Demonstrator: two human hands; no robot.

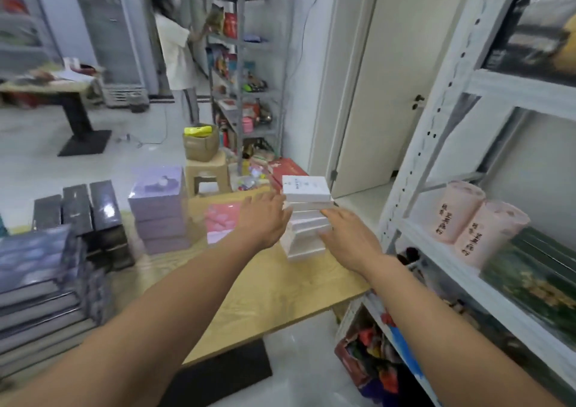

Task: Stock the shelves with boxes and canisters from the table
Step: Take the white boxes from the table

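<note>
A crooked stack of several white boxes stands at the far right corner of the wooden table. My left hand reaches to the stack's left side, fingers straight and touching it. My right hand lies against the stack's right front, fingers extended. To the right, two pink canisters lie on a shelf of the white metal rack, beside green boxes.
On the table are lilac boxes, a pink box, dark boxes and a stack of blue-grey boxes. A stool with a bag stands behind. A person stocks a grey rack at the back.
</note>
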